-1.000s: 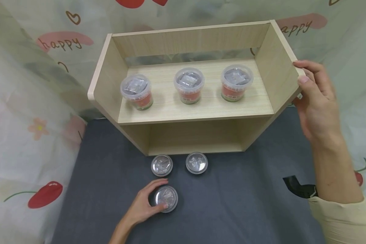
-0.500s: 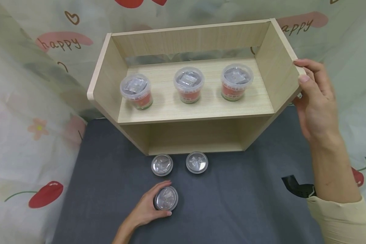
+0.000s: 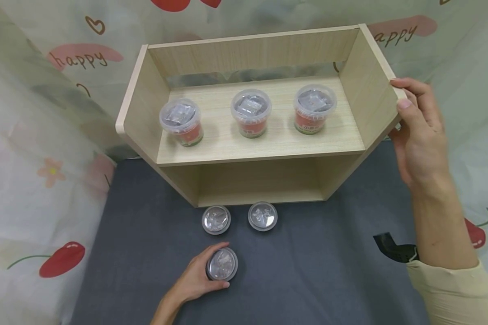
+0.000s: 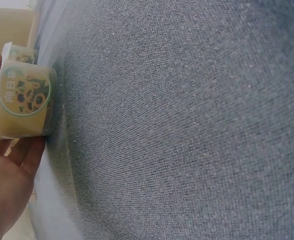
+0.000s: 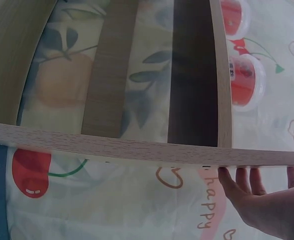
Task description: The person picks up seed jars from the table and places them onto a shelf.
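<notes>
My left hand [image 3: 196, 276] curls its thumb and fingers round a clear-lidded plastic tub [image 3: 222, 264] on the dark cloth. In the left wrist view that tub [image 4: 24, 102] shows a yellow body and a round sunflower label. Two more lidded tubs stand just beyond it: one tub on the left [image 3: 216, 220] and one on the right [image 3: 262, 216]. My right hand [image 3: 424, 131] grips the front edge of the right side panel of a pale wooden shelf [image 3: 260, 158], thumb inside and fingers outside. In the right wrist view, the right hand [image 5: 266, 205] touches the panel's outer face.
On the upper board stand three red tubs with clear lids: a left one [image 3: 182, 122], a middle one [image 3: 251, 113] and a right one [image 3: 315, 108]. A printed curtain [image 3: 44, 135] hangs behind and beside the shelf. A black strap [image 3: 396, 248] sticks out by the right sleeve.
My left thumb has come off the lid and now lies along the near side of the tub, with the fingers closer round it. The right hand keeps its grip on the shelf.
</notes>
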`<control>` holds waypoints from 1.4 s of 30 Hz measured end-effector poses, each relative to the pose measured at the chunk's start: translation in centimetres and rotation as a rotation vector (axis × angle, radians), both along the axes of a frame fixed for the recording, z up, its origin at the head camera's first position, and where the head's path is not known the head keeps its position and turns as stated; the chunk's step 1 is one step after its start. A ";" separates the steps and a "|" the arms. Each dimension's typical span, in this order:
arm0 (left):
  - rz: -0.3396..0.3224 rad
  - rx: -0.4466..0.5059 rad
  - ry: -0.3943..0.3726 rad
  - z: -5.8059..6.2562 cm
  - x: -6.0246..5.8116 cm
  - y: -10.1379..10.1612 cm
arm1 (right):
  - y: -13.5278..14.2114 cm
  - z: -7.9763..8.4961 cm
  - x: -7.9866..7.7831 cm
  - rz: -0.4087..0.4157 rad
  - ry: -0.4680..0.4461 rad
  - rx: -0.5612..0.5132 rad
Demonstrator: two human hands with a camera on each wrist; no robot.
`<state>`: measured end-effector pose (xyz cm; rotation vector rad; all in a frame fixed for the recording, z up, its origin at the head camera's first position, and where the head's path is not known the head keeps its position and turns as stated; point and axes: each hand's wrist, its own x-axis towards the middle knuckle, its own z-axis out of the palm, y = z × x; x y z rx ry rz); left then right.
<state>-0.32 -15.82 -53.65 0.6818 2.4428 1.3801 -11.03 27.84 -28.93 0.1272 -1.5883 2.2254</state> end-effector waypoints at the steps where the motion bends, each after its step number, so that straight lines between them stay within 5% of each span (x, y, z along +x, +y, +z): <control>1: 0.000 -0.007 0.004 -0.1 0.0 0.0 | 0.0 0.0 0.0 -0.003 -0.002 0.001; 13: -0.035 -0.054 0.007 -1.0 -0.6 -0.5 | -0.2 0.0 0.1 -0.015 -0.003 0.019; 31: -0.032 -0.029 0.070 1.1 -1.4 -0.1 | -0.4 0.0 0.0 -0.030 -0.006 0.018; 39: 0.001 -0.044 0.019 2.0 -2.0 0.2 | -0.4 -0.1 -0.1 -0.035 0.002 0.016; 42: 0.010 -0.029 0.002 3.5 -2.1 0.8 | -0.4 -0.2 -0.1 -0.038 0.004 0.018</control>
